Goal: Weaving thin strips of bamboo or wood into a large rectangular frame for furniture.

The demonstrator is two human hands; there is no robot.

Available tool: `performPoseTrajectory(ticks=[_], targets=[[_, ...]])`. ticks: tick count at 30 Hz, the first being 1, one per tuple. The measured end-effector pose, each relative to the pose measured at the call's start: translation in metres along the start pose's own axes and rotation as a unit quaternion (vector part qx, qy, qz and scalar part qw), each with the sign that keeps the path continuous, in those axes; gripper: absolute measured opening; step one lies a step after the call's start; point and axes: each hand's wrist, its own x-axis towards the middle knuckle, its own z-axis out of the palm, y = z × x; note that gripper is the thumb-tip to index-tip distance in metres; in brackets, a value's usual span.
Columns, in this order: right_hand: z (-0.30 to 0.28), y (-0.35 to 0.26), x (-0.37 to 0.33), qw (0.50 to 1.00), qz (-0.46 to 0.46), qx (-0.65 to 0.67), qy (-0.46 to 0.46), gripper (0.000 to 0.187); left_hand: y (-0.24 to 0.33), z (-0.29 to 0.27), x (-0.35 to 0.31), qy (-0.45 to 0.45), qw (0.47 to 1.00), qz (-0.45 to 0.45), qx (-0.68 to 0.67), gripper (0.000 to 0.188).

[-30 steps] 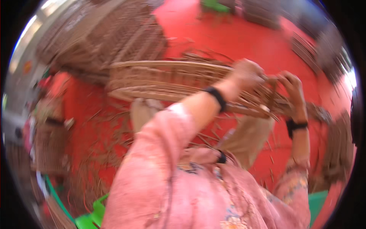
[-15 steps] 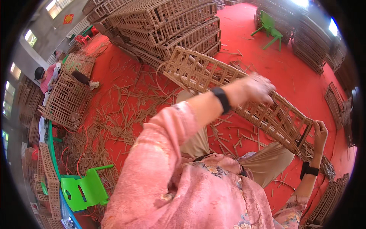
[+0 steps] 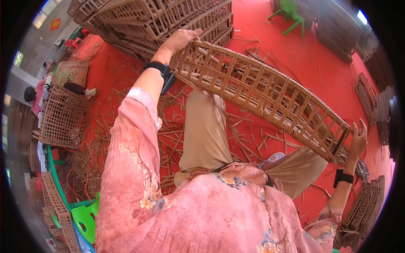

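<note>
Long woven crate [image 3: 261,92] held up over red floor [image 3: 291,55].
Gripped at far end by left hand [image 3: 180,40], closed on rim; at near end by right hand [image 3: 357,141], fingers wrapped round corner.

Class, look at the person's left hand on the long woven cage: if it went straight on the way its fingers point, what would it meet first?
Probably the stack of brown woven cages just beyond the left hand; depth is unclear.

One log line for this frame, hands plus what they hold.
left hand: grips far end of woven cage | right hand: grips near end | cage: lifted over lap, tilted | floor: red
</note>
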Motion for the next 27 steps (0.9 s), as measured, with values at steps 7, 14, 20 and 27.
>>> performPoseTrajectory(ticks=[7,14,20,27], targets=[[0.023,0.044,0.016,0.983,-0.149,-0.081,0.071,0.027,0.029,-0.005,-0.017,-0.053,0.99,-0.05,-0.124,0.06],[0.027,0.139,0.093,0.97,-0.069,-0.232,0.02,0.031,0.068,0.027,-0.04,-0.17,0.923,-0.091,-0.334,0.075],[0.048,0.137,0.135,0.971,-0.078,-0.225,-0.023,0.038,0.101,0.05,-0.102,-0.113,0.86,-0.089,-0.49,0.081],[0.019,0.174,0.147,0.976,-0.063,-0.208,-0.028,0.042,0.076,0.045,-0.151,0.05,0.883,-0.003,-0.467,0.061]])
